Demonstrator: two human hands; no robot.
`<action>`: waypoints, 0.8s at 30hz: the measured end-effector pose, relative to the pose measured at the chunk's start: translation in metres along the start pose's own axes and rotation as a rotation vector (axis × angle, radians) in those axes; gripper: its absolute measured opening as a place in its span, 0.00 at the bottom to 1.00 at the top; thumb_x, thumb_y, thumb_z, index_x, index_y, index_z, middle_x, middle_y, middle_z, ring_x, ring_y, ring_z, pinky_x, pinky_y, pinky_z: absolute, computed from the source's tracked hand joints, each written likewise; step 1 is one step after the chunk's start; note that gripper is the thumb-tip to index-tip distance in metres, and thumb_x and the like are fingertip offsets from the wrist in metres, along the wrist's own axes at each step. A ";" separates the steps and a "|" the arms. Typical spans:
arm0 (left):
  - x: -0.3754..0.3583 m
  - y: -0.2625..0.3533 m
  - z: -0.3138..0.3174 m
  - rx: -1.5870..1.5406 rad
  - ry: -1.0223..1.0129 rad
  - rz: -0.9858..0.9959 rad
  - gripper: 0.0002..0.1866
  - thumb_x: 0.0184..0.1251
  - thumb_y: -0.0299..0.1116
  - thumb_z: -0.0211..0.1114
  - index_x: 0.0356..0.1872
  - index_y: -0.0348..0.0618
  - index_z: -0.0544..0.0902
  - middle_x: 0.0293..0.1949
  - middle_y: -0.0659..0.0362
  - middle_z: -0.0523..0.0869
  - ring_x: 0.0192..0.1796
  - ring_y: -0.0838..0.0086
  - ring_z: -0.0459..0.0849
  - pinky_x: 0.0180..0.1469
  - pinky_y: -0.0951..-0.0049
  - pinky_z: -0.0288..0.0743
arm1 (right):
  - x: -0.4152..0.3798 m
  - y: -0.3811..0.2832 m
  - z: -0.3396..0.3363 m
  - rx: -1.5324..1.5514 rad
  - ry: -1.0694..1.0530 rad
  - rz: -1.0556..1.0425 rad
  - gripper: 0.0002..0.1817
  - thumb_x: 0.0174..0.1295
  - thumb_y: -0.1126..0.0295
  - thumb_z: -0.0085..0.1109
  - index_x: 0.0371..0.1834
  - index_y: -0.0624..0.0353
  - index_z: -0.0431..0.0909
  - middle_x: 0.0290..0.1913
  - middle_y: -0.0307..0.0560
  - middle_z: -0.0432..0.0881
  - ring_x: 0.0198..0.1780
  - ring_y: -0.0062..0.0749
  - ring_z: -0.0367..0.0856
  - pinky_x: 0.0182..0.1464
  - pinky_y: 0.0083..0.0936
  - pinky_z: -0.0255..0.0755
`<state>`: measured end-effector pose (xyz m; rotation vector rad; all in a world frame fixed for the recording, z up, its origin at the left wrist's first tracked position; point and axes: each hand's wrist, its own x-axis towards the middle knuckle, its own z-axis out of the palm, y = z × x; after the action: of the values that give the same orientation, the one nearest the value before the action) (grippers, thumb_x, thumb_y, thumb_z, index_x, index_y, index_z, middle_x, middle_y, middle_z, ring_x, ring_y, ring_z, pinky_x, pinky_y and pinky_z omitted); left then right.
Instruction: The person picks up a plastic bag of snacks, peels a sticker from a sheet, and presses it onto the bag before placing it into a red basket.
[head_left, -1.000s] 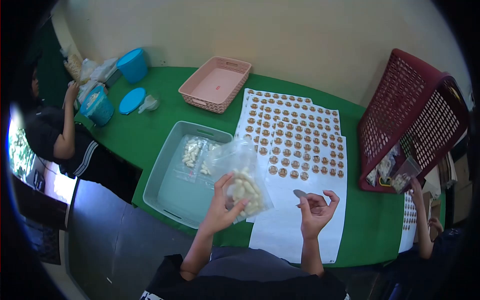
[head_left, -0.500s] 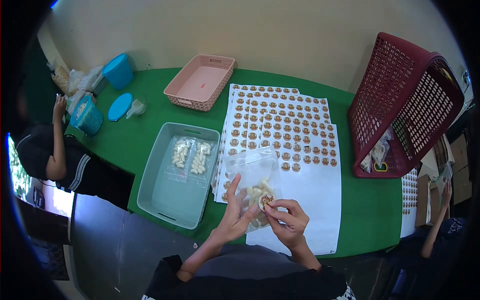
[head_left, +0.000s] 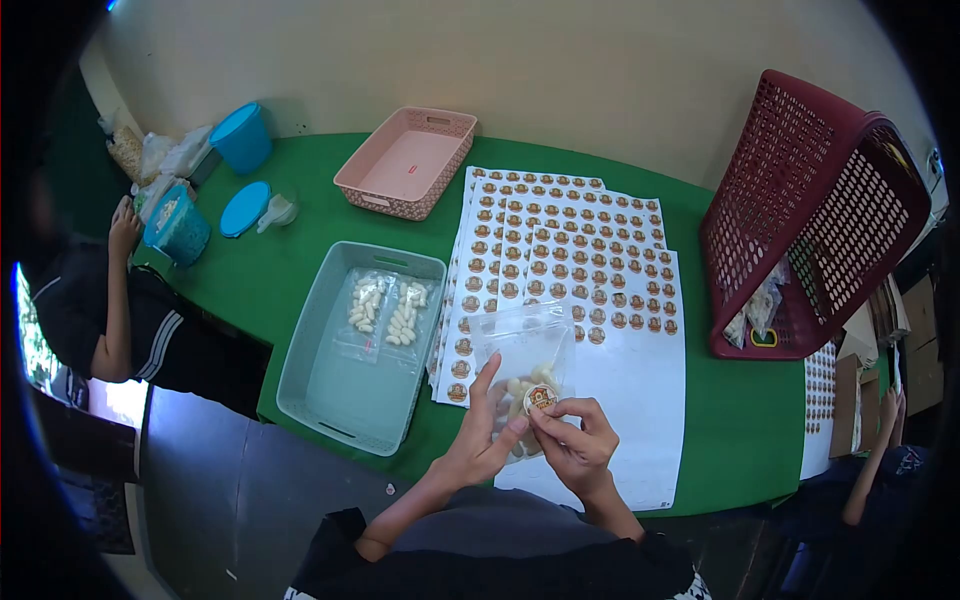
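A clear zip bag (head_left: 522,330) with white, oblong pieces in its lower part is held up in front of me. My left hand (head_left: 478,435) grips it from the left side, thumb across its front and fingers behind. Between the fingertips of my right hand (head_left: 578,440) is a round brown-and-white sticker (head_left: 541,399), lying against the bag's front. Beneath both hands are white sheets (head_left: 635,400) printed with rows of the same round stickers. To the left, a grey-green tray (head_left: 300,365) holds two filled bags (head_left: 402,318) side by side.
A pink basket (head_left: 400,158) stands at the back. A tall maroon basket (head_left: 775,200) with bags inside is at right. Far left are a blue bucket (head_left: 240,140), a blue lid (head_left: 245,210), a scoop (head_left: 280,211) and a filled tub (head_left: 176,232). Co-workers (head_left: 118,320) are at both sides.
The bag and both hands have shifted slightly right. The sticker now faces me more fully and lies flatter against the bag. The co-worker's hand at left has lowered a little.
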<state>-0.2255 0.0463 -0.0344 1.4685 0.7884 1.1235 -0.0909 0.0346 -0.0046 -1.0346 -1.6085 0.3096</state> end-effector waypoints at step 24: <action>-0.004 -0.001 -0.002 -0.027 0.064 -0.051 0.33 0.59 0.35 0.51 0.60 0.35 0.44 0.55 0.42 0.58 0.55 0.57 0.65 0.56 0.63 0.57 | -0.007 0.026 -0.005 0.160 -0.101 0.245 0.26 0.37 0.70 0.68 0.42 0.62 0.69 0.35 0.44 0.68 0.34 0.24 0.67 0.34 0.20 0.63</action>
<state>-0.2283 0.0435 -0.0360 1.3890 0.8474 1.1431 -0.0748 0.0428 -0.0257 -1.1068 -1.5194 0.6549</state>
